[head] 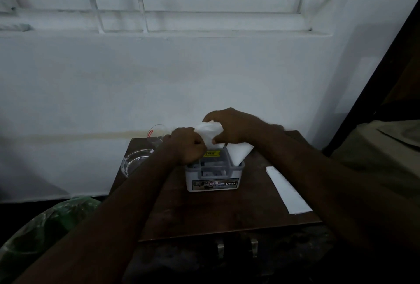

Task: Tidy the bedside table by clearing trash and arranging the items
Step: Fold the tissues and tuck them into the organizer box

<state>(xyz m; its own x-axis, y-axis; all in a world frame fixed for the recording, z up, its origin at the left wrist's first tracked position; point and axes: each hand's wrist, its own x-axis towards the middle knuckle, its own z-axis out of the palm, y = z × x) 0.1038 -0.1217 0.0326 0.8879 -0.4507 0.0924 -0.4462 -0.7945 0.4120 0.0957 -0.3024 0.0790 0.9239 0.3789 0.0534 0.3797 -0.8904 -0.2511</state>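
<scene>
Stuffing paper into the organiser box, mid-frame

We've got both hands, left hand (187,146) and right hand (229,128), fingers clenched on the white paper (210,133) over the box (213,181) on the table (204,213). Next, probably push it down gently.

Two tissues (210,135) (287,189), one box (213,179), one ashtray (136,161), one glass (156,135).
</scene>
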